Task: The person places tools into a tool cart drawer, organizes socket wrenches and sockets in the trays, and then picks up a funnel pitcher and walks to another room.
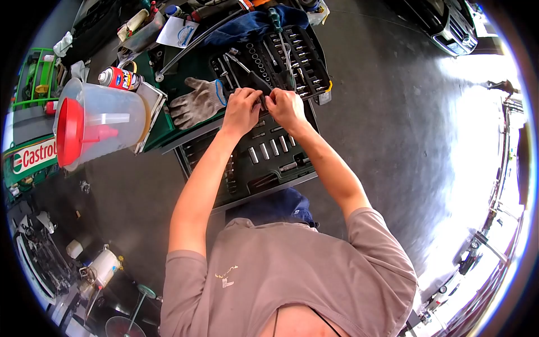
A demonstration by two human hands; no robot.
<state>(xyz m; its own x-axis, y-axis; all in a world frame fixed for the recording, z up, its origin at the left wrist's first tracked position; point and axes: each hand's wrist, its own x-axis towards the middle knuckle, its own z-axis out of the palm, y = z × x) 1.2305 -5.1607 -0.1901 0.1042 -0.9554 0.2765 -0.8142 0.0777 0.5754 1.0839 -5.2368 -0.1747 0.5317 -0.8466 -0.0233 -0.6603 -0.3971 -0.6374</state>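
Observation:
My left hand [242, 109] and my right hand [286, 106] are close together at the near edge of an open socket set case [258, 62]. A ratchet wrench [255, 77] with a black handle and shiny head points away to the upper left. Its handle end meets my right fingers, which are closed on it. My left fingers are curled beside it, around something dark and mostly hidden. Left of my left hand lies a grey work glove [193, 104] with a blue-edged cuff. Below my hands an open drawer [241, 168] holds several silver sockets [274, 147].
A clear plastic jug [112, 121] with a red lid stands at the left, near a spray can [119, 78]. A long metal bar [196, 42], dark blue cloth [247, 27] and green-handled screwdriver [275, 19] lie at the back. A car [457, 33] is parked far right.

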